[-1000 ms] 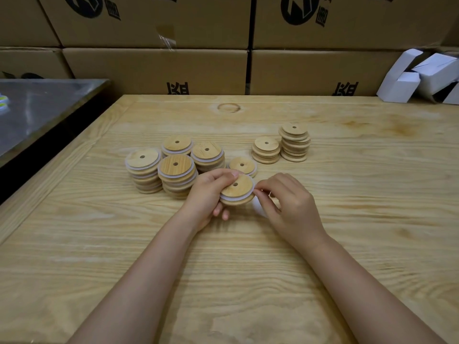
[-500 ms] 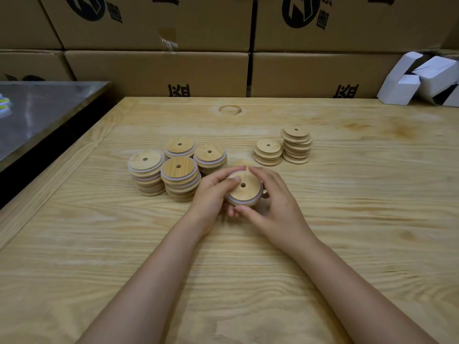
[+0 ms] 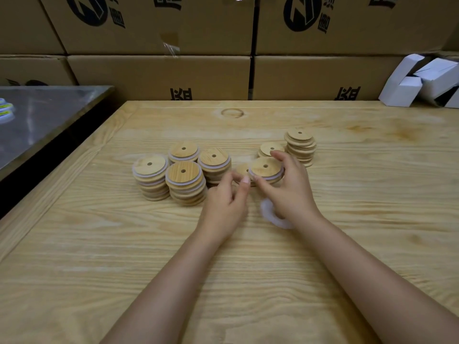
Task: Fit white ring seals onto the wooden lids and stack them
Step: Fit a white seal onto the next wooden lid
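My right hand (image 3: pixel 290 189) grips a wooden lid (image 3: pixel 265 168) with a white ring seal round its edge, holding it just above a low sealed pile (image 3: pixel 242 169) in the middle. My left hand (image 3: pixel 223 202) hovers beside that pile with loosely curled fingers and holds nothing. Loose white ring seals (image 3: pixel 272 214) lie on the table, partly hidden under my right wrist. To the left stand several stacks of sealed lids (image 3: pixel 185 182). Two stacks of bare lids, a short stack (image 3: pixel 269 147) and a tall stack (image 3: pixel 300 147), stand behind my right hand.
The wooden table (image 3: pixel 248 269) meets a wall of cardboard boxes (image 3: pixel 159 75) at the back. White folded cartons (image 3: pixel 422 80) lie at the back right. A metal-topped table (image 3: pixel 44 115) stands to the left across a dark gap.
My left hand has let go of the sealed lid. My right hand alone now holds it and has carried it away from me and to the right, uncovering the loose seals.
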### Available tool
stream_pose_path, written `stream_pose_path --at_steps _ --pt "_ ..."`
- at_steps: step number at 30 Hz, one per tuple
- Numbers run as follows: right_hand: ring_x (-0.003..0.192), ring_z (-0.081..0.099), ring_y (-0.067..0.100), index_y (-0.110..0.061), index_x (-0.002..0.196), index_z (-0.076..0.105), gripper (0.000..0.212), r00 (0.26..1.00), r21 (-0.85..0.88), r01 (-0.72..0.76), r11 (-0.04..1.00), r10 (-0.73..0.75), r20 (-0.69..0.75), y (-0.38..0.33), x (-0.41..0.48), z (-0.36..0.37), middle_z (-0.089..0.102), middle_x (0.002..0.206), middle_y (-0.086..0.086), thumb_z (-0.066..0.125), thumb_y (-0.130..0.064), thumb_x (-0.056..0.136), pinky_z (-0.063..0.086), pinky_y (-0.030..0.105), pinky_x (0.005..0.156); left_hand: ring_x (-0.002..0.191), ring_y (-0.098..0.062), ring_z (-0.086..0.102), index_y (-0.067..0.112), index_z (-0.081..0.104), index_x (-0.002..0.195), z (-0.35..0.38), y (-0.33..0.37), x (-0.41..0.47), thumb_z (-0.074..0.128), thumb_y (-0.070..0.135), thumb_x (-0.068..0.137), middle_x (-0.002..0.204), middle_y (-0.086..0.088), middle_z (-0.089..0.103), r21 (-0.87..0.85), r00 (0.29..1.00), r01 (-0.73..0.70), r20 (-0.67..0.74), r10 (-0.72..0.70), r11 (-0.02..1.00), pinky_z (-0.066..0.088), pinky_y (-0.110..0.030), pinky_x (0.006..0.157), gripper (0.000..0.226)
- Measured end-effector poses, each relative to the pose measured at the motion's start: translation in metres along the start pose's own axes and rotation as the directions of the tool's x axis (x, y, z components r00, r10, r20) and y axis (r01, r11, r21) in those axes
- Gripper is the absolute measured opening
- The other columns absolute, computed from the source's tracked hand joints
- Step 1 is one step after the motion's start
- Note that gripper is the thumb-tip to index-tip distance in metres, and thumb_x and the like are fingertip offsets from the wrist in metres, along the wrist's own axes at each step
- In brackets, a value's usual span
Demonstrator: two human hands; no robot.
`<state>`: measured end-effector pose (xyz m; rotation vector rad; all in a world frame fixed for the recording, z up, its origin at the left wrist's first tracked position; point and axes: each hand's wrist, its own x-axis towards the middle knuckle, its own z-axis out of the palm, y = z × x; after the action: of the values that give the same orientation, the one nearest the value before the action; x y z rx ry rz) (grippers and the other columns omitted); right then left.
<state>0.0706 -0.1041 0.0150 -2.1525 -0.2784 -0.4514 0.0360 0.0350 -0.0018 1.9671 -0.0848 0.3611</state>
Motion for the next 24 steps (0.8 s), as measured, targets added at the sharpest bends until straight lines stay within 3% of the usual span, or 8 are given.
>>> stream_pose_path --at_steps 2,6,15,18,20,24 --pt "0.120 0.040 0.019 -0.016 0.129 0.048 0.060 1.000 -0.049 0.009 0.999 -0.008 0.025 0.004 0.009 0.008 0.051 0.127 -0.002 0.072 -0.032 0.077 0.030 0.024 0.099 0.049 -0.008 0.050 0.022 0.049 0.082 0.000 -0.002 -0.002 0.051 0.031 0.092 0.047 0.005 0.050 0.200 0.997 -0.061 -0.024 0.067 0.978 0.035 -0.032 0.054 0.013" --pt "0.115 0.040 0.025 -0.016 0.130 0.048 0.066 0.999 -0.172 -0.016 0.985 0.023 0.040 0.008 0.021 0.027 0.056 0.127 0.001 0.072 -0.042 0.075 0.032 0.032 0.097 0.067 -0.029 0.059 0.019 0.054 0.080 0.001 0.000 -0.004 0.054 0.028 0.087 0.056 0.004 0.051 0.401 0.992 -0.123 0.057 0.109 0.908 0.042 -0.037 0.059 0.012" --pt "0.117 0.041 0.025 -0.016 0.124 0.053 0.058 0.989 -0.304 0.036 0.952 0.009 0.146 0.014 0.029 0.034 0.054 0.128 0.000 0.065 -0.050 0.079 0.032 0.035 0.100 0.072 -0.030 0.058 0.019 0.056 0.080 0.001 0.003 -0.002 0.055 0.029 0.087 0.057 0.005 0.048 0.419 0.989 -0.138 0.100 0.105 0.898 0.044 -0.039 0.062 0.013" --pt "0.117 0.044 0.027 -0.009 0.123 0.056 0.047 0.998 -0.232 0.059 0.971 -0.057 0.017 0.012 0.031 0.027 0.053 0.127 0.007 0.060 -0.040 0.087 0.032 0.035 0.100 0.073 -0.029 0.058 0.019 0.057 0.081 0.001 0.002 -0.001 0.055 0.029 0.086 0.058 0.005 0.050 0.410 0.990 -0.126 0.104 0.091 0.903 0.045 -0.038 0.063 0.012" --pt "0.118 0.043 0.030 -0.008 0.125 0.054 0.039 0.995 -0.304 0.073 0.950 -0.090 -0.044 0.013 0.040 0.019 0.051 0.130 0.008 0.055 -0.025 0.090 0.031 0.035 0.101 0.074 -0.028 0.058 0.021 0.057 0.080 0.001 0.000 -0.001 0.055 0.029 0.087 0.057 0.006 0.049 0.406 0.991 -0.119 0.106 0.083 0.906 0.043 -0.036 0.063 0.011" --pt "0.133 0.033 0.028 -0.012 0.143 0.033 0.061 0.984 -0.517 0.111 0.849 -0.022 0.175 0.021 0.060 0.005 0.033 0.150 0.006 0.051 -0.007 0.085 0.030 0.036 0.106 0.073 -0.026 0.057 0.023 0.056 0.080 0.001 -0.002 0.000 0.054 0.030 0.088 0.057 0.005 0.050 0.396 0.992 -0.105 0.108 0.067 0.912 0.042 -0.035 0.063 0.011"
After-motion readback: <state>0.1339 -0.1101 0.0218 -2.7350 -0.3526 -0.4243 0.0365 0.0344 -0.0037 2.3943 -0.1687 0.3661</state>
